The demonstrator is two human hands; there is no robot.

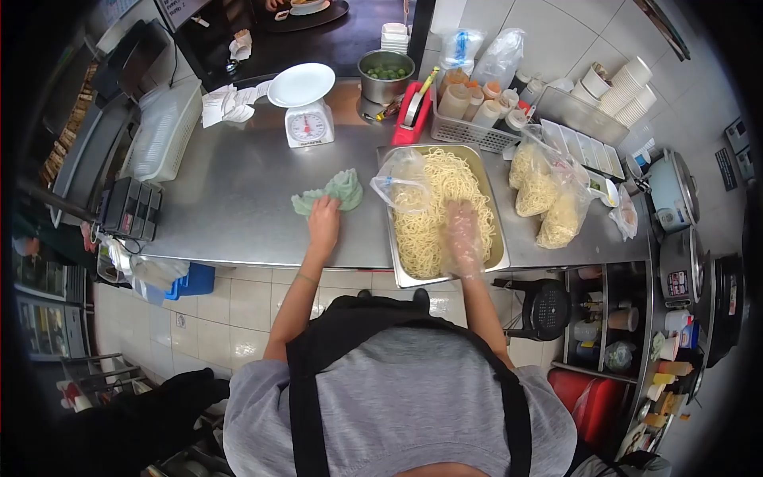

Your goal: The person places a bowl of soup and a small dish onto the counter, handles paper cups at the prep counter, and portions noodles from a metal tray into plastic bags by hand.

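My left hand (323, 225) is closed on a crumpled pale green cloth (340, 193) that lies on the steel counter. On the noodles rests my right hand (462, 232), inside a loose clear plastic glove, its fingers pointing away from me and looking stretched out. Pale yellow noodles (421, 238) fill a deep rectangular metal tray (500, 253) at the counter's front edge. A clear plastic bag (403, 181) lies across the tray's far left corner, partly over the noodles.
Bags of noodles (548, 195) sit right of the tray. Behind it stand a red tape dispenser (410, 114), a basket of sauce bottles (477, 133) and a pot of green items (386, 76). Left of these is a kitchen scale (308, 126); a white basket (181, 135) stands farther left.
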